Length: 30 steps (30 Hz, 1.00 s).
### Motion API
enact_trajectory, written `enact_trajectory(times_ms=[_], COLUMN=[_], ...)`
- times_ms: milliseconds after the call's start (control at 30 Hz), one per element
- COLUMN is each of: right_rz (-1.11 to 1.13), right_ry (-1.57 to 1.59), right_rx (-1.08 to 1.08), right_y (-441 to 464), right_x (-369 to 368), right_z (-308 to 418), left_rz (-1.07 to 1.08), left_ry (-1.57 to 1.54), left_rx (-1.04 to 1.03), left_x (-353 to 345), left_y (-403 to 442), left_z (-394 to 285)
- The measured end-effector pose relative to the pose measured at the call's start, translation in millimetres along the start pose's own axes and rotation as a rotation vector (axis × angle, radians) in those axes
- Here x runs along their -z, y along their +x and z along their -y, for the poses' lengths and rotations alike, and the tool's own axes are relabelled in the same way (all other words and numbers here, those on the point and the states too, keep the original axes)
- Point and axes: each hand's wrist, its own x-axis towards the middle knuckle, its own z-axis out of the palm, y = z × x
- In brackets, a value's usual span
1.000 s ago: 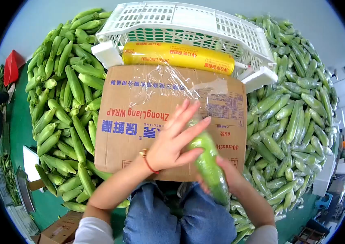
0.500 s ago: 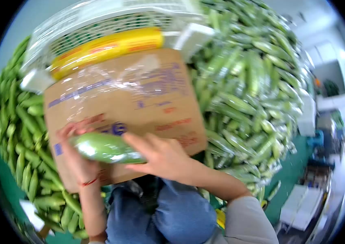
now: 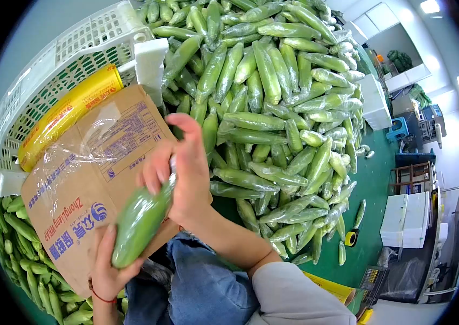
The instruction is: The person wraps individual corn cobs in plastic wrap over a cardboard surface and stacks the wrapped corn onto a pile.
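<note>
1. View has swung further right. Box [image 3: 77, 181] now sits left of centre; wrapped pile [image 3: 272, 127] takes up the middle.
2. Corn ear [image 3: 140, 223]: was near level across both hands, now steeply tilted, narrow end up and to the right, thick end down. Held in the air over the box's near edge, by the knees [image 3: 207, 284].
3. Left hand [image 3: 107, 271]: gripping the thick end, thumb along the side. Carries the low end.
4. Right hand [image 3: 186, 181]: shifted to the narrow end. Fingers bent and closed round it, fingertips on the ear, one finger raised clear. Exact pinch point hidden.
5. Ear shines like film over husk along most of its length. Reads as already covered, with the handling now on the narrow end. Can't tell if the film is tight there.
6. Loose film [image 3: 59, 158] lies creased on the box top, apart from the ear. Film roll [image 3: 72, 115] lies along the box's far edge, against the crate [image 3: 80, 46].
7. Wrapped pile is beyond the right forearm, shiny throughout. Bare pile [image 3: 29, 262] is left of the box, matte husks. Judging by the shine, the held ear matches the wrapped ones.
</note>
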Motion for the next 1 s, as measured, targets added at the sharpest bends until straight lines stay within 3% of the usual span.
enact_trajectory(times_ms=[67, 100, 200, 267, 300, 433, 467, 500, 567, 633, 700, 800, 867, 933, 1000], right_rz=[-0.222, -0.153, -0.403, -0.592, -0.681, -0.980, -0.965, -0.834, -0.461, 0.506, 0.802, 0.612, 0.618, 0.515, 0.299], right_ry=[-0.071, -0.138, -0.289, -0.135, -0.302, 0.021, 0.032, -0.457, -0.839, -1.737, -2.101, -2.057, -1.725, -1.788, -1.449], right_rx=[0.083, -0.022, -0.161, -0.052, 0.006, 0.444, 0.432, 0.278, -0.060, -0.016, 0.213, 0.433, 0.250, 0.079, -0.153], right_y=[-27, -52, -64, -55, -46, 8, 22, 27, 21, 15, 29, 84, 101, 82, 62], right_x=[-2, 29, 75, 123, 139, 237, 224, 215, 127, 60, 36, 51, 48, 37, 78], right_z=[-16, -42, -2, 47, 85, 217, 204, 179, 86, 21, -35, -96, -101, -77, -44], left_rz=[0.112, 0.146, 0.205, 0.205, 0.182, 0.026, -0.070, -0.172, -0.341, -0.450, -0.504, -0.516, -0.361, -0.597, -0.499], left_ry=[0.072, 0.121, 0.268, 0.379, 0.300, 0.337, 0.417, 0.508, 0.542, 0.543, 0.627, 0.721, 0.663, 0.520, 0.595], left_rx=[-0.042, -0.086, -0.236, -0.394, -0.282, 0.019, 0.085, 0.148, 0.318, 0.404, 0.300, -0.045, 0.085, 0.021, -0.115], left_x=[-2, -10, -25, -17, -16, 5, 12, 17, 27, 49, 75, 111, 126, 127, 132], left_y=[51, 72, 96, 94, 80, 19, 8, 1, -17, -12, 10, 49, 52, 34, -8], left_z=[-29, -41, -60, -61, -49, 8, 19, 29, 57, 85, 111, 178, 183, 174, 146])
